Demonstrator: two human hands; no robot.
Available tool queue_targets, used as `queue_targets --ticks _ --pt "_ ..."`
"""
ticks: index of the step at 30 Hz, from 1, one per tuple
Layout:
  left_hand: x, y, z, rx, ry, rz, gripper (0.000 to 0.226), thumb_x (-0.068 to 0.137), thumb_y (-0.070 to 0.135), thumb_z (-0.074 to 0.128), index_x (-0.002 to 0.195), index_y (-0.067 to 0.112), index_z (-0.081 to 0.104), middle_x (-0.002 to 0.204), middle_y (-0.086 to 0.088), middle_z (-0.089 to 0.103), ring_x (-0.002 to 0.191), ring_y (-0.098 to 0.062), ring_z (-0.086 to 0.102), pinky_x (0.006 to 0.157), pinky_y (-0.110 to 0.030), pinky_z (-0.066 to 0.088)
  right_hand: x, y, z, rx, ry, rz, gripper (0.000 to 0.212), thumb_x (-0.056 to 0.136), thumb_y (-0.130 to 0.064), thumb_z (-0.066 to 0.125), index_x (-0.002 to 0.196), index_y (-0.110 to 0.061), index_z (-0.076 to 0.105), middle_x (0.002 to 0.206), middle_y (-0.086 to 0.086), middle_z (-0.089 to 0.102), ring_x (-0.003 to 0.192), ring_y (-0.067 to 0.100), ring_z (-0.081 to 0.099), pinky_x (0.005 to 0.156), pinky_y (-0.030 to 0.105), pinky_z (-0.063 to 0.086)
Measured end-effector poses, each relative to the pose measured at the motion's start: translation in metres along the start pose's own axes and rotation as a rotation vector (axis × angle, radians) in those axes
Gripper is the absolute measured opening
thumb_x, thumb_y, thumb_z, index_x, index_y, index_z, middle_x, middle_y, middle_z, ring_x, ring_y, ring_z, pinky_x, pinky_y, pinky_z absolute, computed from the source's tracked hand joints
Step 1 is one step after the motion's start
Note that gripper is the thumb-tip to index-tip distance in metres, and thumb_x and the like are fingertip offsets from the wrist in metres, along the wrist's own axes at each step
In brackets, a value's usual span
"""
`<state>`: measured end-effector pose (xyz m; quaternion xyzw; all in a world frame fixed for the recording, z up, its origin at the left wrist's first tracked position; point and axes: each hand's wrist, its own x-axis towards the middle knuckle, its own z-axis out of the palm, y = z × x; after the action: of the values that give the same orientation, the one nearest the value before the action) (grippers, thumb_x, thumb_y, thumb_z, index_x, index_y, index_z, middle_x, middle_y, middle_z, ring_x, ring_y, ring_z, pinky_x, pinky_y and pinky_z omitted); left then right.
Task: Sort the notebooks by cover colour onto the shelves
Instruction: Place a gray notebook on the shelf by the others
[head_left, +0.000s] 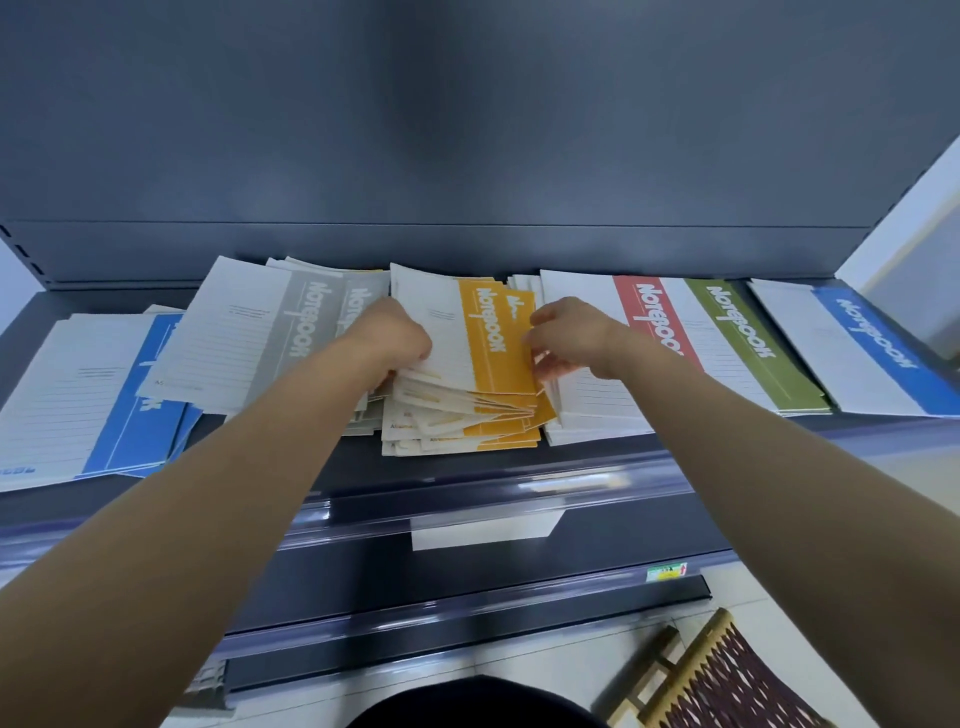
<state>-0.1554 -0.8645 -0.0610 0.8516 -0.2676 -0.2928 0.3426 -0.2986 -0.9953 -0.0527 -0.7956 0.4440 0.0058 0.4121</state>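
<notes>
Left grip (397, 338): fingers curled on top yellow notebook's (493, 338) white edge.
Right grip (571, 338): pinched its yellow edge.
Yellow stack (467, 418): lay fanned, covers white with yellow band.

Clear plastic label rail (519, 488), glossy, running left to right. Blank white card (483, 530), tucked just below the rail, one corner clipped. Small green-and-red sticker (666, 572), lower down; print unreadable. Wooden-framed seat (727, 686) with maroon woven webbing, standing on pale tiled floor (748, 597). White wall (914, 208), far right.
</notes>
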Motion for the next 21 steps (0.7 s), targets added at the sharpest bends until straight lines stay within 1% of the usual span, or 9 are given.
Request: queue_targets --ticks 2,5,6,8,10,14,16,19,21 --pt "-0.001 0.003 -0.004 0.122 0.054 0.017 0.009 0.09 0.0 0.051 0.085 0.005 0.045 0.085 -0.008 0.051 0.085 -0.026 0.05 0.063 -0.029 0.042 -0.002 -0.004 0.003 0.028 -0.067 0.008 0.011 0.097 -0.011 0.051 0.107 -0.015 0.05 0.104 0.007 0.061 0.084 0.026 0.07 0.071 0.031 0.06" --pt "-0.001 0.002 -0.004 0.33 0.053 0.013 0.012 0.09 0.001 0.053 0.081 0.005 0.046 0.093 -0.011 0.05 0.083 -0.024 0.049 0.06 -0.028 0.041 -0.001 -0.01 0.005 -0.044 -0.047 -0.025 0.014 0.096 -0.008 0.051 0.109 -0.011 0.055 0.104 0.009 0.061 0.085 0.026 0.069 0.071 0.032 0.06" --pt "-0.002 0.002 -0.003 0.396 0.044 0.015 0.005 0.09 0.003 0.054 0.087 0.004 0.049 0.097 -0.012 0.052 0.084 -0.024 0.05 0.063 -0.029 0.042 0.0 -0.011 0.003 -0.101 0.009 -0.056 0.018 0.096 -0.007 0.051 0.112 -0.006 0.058 0.107 0.012 0.063 0.089 0.028 0.069 0.076 0.034 0.059" --pt "0.0 0.001 0.001 0.505 0.056 0.017 0.015 0.09 0.006 0.055 0.105 0.003 0.052 0.115 -0.015 0.054 0.096 -0.026 0.054 0.076 -0.032 0.046 0.0 -0.01 -0.004 -0.247 0.131 -0.109 0.026 0.095 -0.007 0.05 0.118 0.001 0.06 0.115 0.017 0.063 0.099 0.031 0.065 0.087 0.038 0.055" --pt "0.002 0.001 0.005 0.564 0.105 0.014 0.03 0.09 0.008 0.053 0.119 0.003 0.049 0.138 -0.018 0.039 0.114 -0.032 0.05 0.09 -0.037 0.046 -0.003 -0.005 -0.014 -0.366 0.185 -0.143 0.031 0.096 -0.011 0.05 0.124 0.0 0.058 0.124 0.016 0.059 0.111 0.03 0.059 0.096 0.037 0.049" --pt "0.002 0.006 0.016 0.622 0.061 0.001 0.037 0.089 0.008 0.054 0.125 0.005 0.046 0.145 -0.018 0.025 0.118 -0.032 0.048 0.085 -0.035 0.044 -0.005 0.017 -0.035 -0.519 0.153 -0.114 0.042 0.096 -0.021 0.054 0.135 -0.006 0.051 0.139 0.01 0.05 0.126 0.028 0.048 0.103 0.035 0.039" --pt "-0.002 0.008 0.021 0.667 0.081 -0.021 0.038 0.088 0.006 0.053 0.126 0.004 0.045 0.146 -0.018 0.024 0.123 -0.032 0.042 0.09 -0.038 0.043 -0.004 0.033 -0.046 -0.564 0.205 -0.046 0.036 0.094 -0.018 0.055 0.126 -0.001 0.056 0.132 0.014 0.054 0.118 0.03 0.053 0.097 0.035 0.044" --pt "-0.007 0.017 0.032 0.725 0.163 0.083 0.041 0.089 0.008 0.05 0.129 0.006 0.043 0.137 -0.016 0.033 0.127 -0.035 0.033 0.099 -0.044 0.035 -0.005 0.061 -0.063 -0.594 0.223 0.085 0.016 0.092 -0.019 0.056 0.091 -0.004 0.059 0.118 0.015 0.059 0.098 0.028 0.056 0.073 0.029 0.046" --pt "-0.01 0.026 0.045 0.681 0.164 0.251 0.043 0.089 0.01 0.054 0.131 0.008 0.043 0.133 -0.015 0.038 0.123 -0.034 0.038 0.098 -0.044 0.036 -0.01 0.077 -0.07 -0.619 0.186 0.135 0.029 0.092 -0.028 0.059 0.105 -0.003 0.059 0.124 0.016 0.056 0.108 0.03 0.054 0.08 0.029 0.045"
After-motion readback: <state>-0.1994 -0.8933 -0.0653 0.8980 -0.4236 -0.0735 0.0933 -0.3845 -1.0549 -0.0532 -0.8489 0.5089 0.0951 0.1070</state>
